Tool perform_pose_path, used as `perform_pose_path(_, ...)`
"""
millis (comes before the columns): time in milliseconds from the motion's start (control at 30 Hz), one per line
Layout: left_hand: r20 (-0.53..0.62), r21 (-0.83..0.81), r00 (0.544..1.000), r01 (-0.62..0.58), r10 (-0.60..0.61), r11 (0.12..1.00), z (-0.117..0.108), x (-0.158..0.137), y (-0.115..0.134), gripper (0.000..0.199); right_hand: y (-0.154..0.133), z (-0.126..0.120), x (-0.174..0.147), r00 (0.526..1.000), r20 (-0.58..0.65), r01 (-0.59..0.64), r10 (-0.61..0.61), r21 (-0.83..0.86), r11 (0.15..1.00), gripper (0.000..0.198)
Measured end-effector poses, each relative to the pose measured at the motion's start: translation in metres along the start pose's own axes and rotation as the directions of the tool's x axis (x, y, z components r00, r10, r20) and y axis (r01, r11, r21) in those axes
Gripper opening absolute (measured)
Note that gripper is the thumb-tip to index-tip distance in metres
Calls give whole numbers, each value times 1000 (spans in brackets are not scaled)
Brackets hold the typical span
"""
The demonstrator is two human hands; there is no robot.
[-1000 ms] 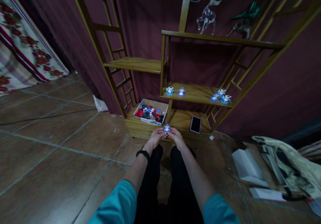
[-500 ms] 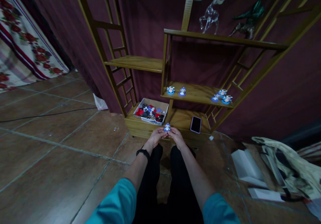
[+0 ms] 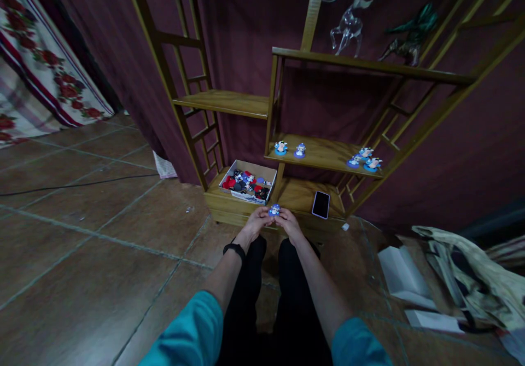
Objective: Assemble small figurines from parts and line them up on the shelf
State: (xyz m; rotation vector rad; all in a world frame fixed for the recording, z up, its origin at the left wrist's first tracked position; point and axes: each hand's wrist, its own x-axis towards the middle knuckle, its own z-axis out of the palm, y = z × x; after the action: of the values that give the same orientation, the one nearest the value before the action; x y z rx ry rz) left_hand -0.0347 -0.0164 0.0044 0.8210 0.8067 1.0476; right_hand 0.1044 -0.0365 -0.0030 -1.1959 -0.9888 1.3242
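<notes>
Between my two hands is a small purple-and-white figurine [image 3: 274,210], held up in front of the low shelf. My left hand [image 3: 257,221] grips its left side with closed fingers, and my right hand [image 3: 288,222] pinches it from the right. Just beyond my left hand, an open cardboard box [image 3: 267,197] holds several red, black, purple and striped pieces. On the shelf above stand a blue-based figurine [image 3: 281,147] and a purple figurine [image 3: 300,150]. A cluster of similar figurines [image 3: 372,164] sits at that shelf's right end.
A phone [image 3: 320,204] lies on the lower board of the wooden shelf unit [image 3: 221,101]. Higher up are a clear deer ornament [image 3: 348,27] and a dark green statue [image 3: 410,38]. White boxes [image 3: 404,276] and a pale bag [image 3: 471,273] lie on the floor to the right.
The figurine in my hands has tilted slightly and shifted a little down. Both hands keep nearly the same place; the camera view has moved slightly.
</notes>
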Motion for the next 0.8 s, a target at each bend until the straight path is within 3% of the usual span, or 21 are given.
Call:
perform_pose_path(167, 0, -14, 1000, 6, -6, 1000, 0, -2, 1, 48, -5, 2, -4, 1000, -4, 0, 0, -2, 1000, 47)
perform_pose_path(533, 3, -59, 997, 81, -81, 995, 2, -1, 4, 33, -4, 3, -4, 999, -40, 0, -1, -25, 1000, 45)
perform_pose_path(800, -17, -49, 998, 64, -65, 997, 2, -5, 5, 30, -11, 6, -9, 1000, -25, 14, -14, -10, 1000, 45)
